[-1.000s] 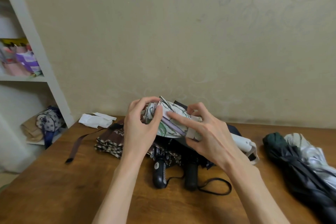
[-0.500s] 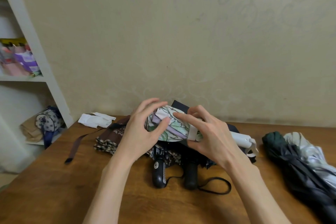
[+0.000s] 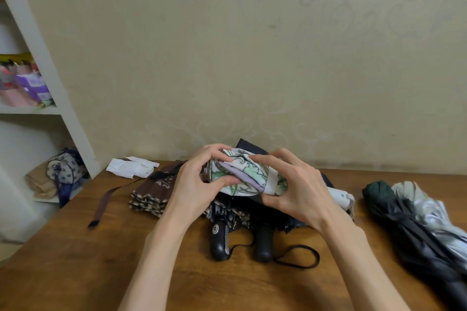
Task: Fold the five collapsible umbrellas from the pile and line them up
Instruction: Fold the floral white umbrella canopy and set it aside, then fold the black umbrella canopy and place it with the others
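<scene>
Holding the flowery umbrella up over the table, both hands are on it, so it lies right between them. In front of the flowery umbrella and lower down, a black handle with a round badge and a plain black handle poke out of the pile. The left hand curls round the umbrella's left end, fingers on top and thumb below. The right hand grips it near a pale strap. The umbrella's long side runs left to right. A white handle shows just past the right hand and looks like its own. I think the strap needs closing next, and the right hand is closer to it.

Right of the flowery umbrella, well apart, lie a dark umbrella and a silvery umbrella. Left of it lies a brown umbrella. Farther back on that side is some white paper.
</scene>
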{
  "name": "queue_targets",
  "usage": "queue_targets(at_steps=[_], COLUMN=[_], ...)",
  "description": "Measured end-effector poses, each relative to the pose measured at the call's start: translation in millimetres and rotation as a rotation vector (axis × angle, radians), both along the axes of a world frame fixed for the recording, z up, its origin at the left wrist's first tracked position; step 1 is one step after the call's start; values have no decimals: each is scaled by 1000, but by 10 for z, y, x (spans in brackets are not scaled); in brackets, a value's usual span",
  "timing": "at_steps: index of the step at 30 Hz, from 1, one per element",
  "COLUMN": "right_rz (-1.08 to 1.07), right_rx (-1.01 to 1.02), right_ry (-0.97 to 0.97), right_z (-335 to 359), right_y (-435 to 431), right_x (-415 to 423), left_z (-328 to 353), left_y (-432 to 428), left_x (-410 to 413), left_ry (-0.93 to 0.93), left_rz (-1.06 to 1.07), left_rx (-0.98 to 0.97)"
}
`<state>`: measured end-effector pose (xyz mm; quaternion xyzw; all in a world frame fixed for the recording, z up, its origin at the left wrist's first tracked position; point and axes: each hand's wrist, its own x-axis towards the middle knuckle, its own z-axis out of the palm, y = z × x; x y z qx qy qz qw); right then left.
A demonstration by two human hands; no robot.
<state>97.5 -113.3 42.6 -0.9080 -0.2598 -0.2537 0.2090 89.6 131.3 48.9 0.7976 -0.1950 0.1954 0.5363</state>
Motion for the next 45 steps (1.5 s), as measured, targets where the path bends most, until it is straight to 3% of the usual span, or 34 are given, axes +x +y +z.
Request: queue_targets(at_steps=[10, 14, 18, 23, 33, 37, 45], right_rz=[0, 21, -31, -176, -775, -957, -987], right_rx=[-16, -24, 0, 21, 23, -134, -158], right_ry=[69, 94, 67, 78, 217, 80, -20], right_z=[-24, -9, 8, -45, -450, -710, -815], right_y=[-16, 6, 6, -104, -1114, -1308, -1018], right_x=[21, 2, -70, -236, -681, -705, -429], left_z=[3, -48, -48, -101, -286, -375, -389], left_y=[-23, 5, 2, -174, -999, -1188, -845], left_x=[-55, 5, 41, 57, -181, -216, -473], left_ry=[104, 26, -39, -76, 13, 38, 78], left_rz=[-48, 7, 31, 53, -127, -26, 293], left_rx=[183, 250, 161, 105, 418, 443, 504])
